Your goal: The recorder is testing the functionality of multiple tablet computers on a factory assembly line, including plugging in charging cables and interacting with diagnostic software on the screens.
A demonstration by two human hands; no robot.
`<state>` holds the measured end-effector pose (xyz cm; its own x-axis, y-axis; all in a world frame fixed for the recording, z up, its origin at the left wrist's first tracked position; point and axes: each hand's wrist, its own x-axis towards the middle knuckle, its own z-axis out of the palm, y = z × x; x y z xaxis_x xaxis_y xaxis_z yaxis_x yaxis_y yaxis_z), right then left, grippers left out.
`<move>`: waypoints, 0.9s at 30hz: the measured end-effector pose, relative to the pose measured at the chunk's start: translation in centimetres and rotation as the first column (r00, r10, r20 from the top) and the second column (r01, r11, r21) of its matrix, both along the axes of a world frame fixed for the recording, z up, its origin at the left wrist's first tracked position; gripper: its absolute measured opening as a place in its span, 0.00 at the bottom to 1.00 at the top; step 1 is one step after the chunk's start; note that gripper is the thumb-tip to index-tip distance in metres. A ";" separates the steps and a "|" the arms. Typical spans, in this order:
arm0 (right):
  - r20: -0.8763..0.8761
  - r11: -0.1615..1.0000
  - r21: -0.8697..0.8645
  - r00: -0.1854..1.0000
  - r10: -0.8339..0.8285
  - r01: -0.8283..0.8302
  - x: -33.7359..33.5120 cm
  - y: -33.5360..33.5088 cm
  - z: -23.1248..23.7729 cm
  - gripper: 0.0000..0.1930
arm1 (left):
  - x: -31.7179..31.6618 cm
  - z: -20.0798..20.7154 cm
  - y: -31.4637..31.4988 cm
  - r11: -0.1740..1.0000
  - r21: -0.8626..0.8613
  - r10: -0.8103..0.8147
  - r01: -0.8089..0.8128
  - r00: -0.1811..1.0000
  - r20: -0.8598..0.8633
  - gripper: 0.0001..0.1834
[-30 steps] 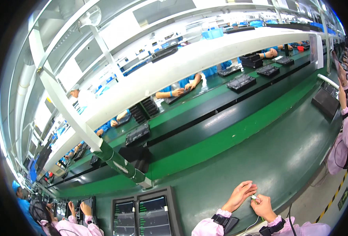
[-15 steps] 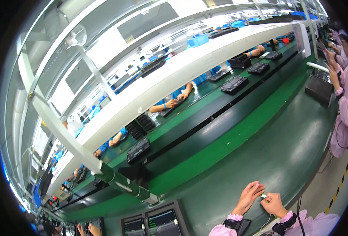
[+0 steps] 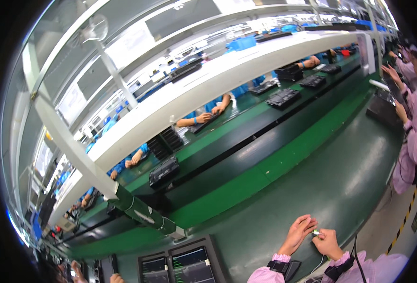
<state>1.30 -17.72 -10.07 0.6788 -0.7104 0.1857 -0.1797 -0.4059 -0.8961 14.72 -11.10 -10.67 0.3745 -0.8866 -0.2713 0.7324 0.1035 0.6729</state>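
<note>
Low and right of centre, the person's two hands meet just above the green bench (image 3: 345, 188). The right hand (image 3: 327, 244) has its fingers closed, pinching a small white-and-green piece (image 3: 316, 232) at their tips. The left hand (image 3: 299, 236) is open beside it, fingers extended and slanting up toward the right; whether they touch the piece I cannot tell. So the piece sits between the two hands, clear of the bench. A thin white cable (image 3: 320, 261) runs below the right hand, and black bands circle both wrists over pink sleeves.

To the left of the hands, well apart from them, a dark tray (image 3: 213, 250) lies on the bench with two dark screens (image 3: 193, 265) side by side in it. Farther off, black devices (image 3: 284, 97) stand along the line, where a co-worker's hands (image 3: 203, 118) rest at one of them.
</note>
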 end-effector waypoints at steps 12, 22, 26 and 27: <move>0.069 0.987 0.094 0.990 0.124 -0.130 -1.2 0.2 0.9 0.10 | -1.0 0.2 0.9 0.998 0.063 -0.029 0.026 0.998 0.060 0.20; 0.145 0.952 0.141 0.957 0.251 -0.271 -1.3 -1.8 0.8 0.13 | -1.5 0.8 0.2 0.984 0.032 0.170 -0.173 0.983 0.076 0.19; 0.120 0.939 0.117 0.943 0.310 -0.323 -1.3 -1.3 0.4 0.13 | -2.1 0.1 0.7 0.949 -0.004 0.314 -0.315 0.947 0.068 0.18; 0.122 0.940 0.131 0.946 0.300 -0.315 -1.4 -1.1 0.4 0.13 | -2.3 -0.2 0.8 0.942 0.000 0.334 -0.335 0.939 0.080 0.18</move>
<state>-0.10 -18.87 -9.70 0.8519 -0.4943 0.1727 0.0257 -0.2899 -0.9567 12.41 -10.31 -10.82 0.6689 -0.7035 -0.2403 0.6028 0.3241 0.7291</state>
